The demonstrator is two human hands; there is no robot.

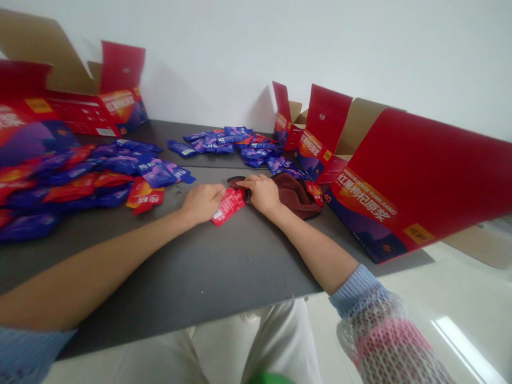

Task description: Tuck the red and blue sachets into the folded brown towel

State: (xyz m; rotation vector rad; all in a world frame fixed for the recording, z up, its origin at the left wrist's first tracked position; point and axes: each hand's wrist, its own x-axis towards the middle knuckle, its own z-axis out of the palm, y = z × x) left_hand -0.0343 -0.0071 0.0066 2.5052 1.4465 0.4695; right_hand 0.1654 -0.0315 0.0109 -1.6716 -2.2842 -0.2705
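My left hand [203, 202] is closed on one end of a red sachet [230, 207] with white print, low over the dark grey table [244, 261]. Against the sachet's other end rests my right hand [262, 193], its fingers closed on a dark brown cloth [298, 194] with a black edge. The rest of that cloth lies crumpled to the right. Under its right side, another red sachet [315, 192] pokes out beside a box. My right fingertips are partly hidden in the cloth.
Blue and red sachets form a large heap [80, 181] at left and a smaller pile [228, 141] at the back. Open red cartons stand left [108, 109] and right [368, 197]. A white wall [224, 58] rises behind; the table's front edge is near my legs.
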